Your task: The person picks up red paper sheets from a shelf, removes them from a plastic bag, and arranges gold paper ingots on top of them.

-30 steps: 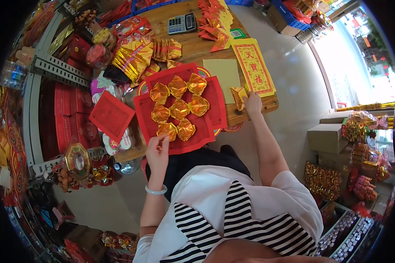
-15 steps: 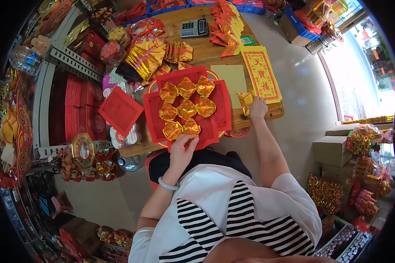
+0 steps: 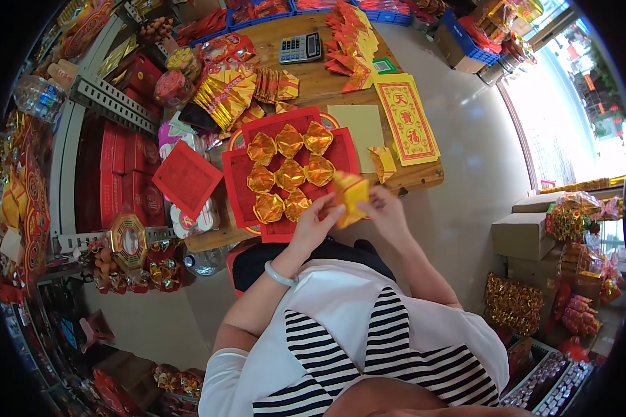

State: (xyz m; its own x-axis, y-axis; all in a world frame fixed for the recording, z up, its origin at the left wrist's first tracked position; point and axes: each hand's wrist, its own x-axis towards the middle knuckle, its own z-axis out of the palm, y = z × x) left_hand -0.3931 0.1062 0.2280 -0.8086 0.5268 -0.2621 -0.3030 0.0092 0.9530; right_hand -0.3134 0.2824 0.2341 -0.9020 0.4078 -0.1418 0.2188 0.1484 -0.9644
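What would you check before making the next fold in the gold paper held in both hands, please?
1. Grip: the left hand and right hand both pinch the gold paper, lifted off the wooden table: ok.
2. Creases on it lined up: cannot tell, too small.
3. Eight folded ingots lie in rows on the red sheet: ok.
4. Room in the nearest row, which holds only two: ok, though partly hidden by the hands.
5. A spare gold sheet lies beside the red sheet: ok.
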